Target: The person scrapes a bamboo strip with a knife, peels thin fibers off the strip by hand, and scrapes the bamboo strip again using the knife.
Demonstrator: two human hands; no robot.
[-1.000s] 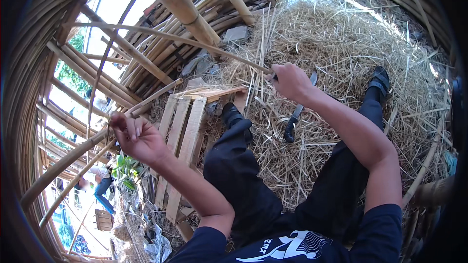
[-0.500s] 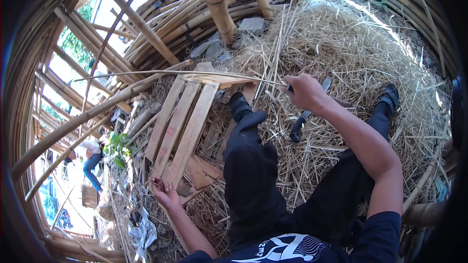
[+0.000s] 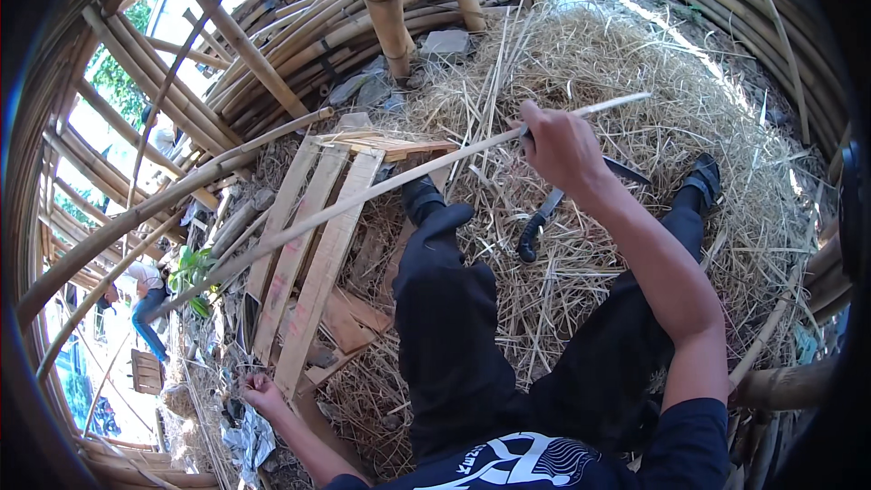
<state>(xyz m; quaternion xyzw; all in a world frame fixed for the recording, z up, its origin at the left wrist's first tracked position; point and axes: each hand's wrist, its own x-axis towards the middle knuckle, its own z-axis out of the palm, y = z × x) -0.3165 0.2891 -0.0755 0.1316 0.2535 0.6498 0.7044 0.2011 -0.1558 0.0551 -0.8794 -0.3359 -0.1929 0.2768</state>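
Observation:
My right hand [image 3: 558,147] is closed round a long pale bamboo strip [image 3: 363,197]. The strip slants across the view, its short end past my hand at the upper right and its long end down to the left. Something small and dark shows at my fingers, too hidden to name. My left hand [image 3: 264,395], low at the left by the corner of a slatted wooden pallet [image 3: 313,272], has loosely curled fingers and no visible object. Beneath my right forearm, a black-handled knife [image 3: 533,234] lies on the straw. Beyond the forearm a dark blade [image 3: 626,171] shows; whether it belongs to that knife I cannot tell.
Straw or bamboo shavings [image 3: 617,63] cover the ground around my legs [image 3: 454,318]. A thick bamboo post [image 3: 381,0] stands ahead, with stacked bamboo poles [image 3: 299,27] behind. Slanting poles [image 3: 136,209] frame the left side. Another person [image 3: 150,295] is farther off there.
The strip has swung: its long end dropped from upper left to lower left, and its short end now shows past my right hand. My left hand moved down and left, its fingers more curled.

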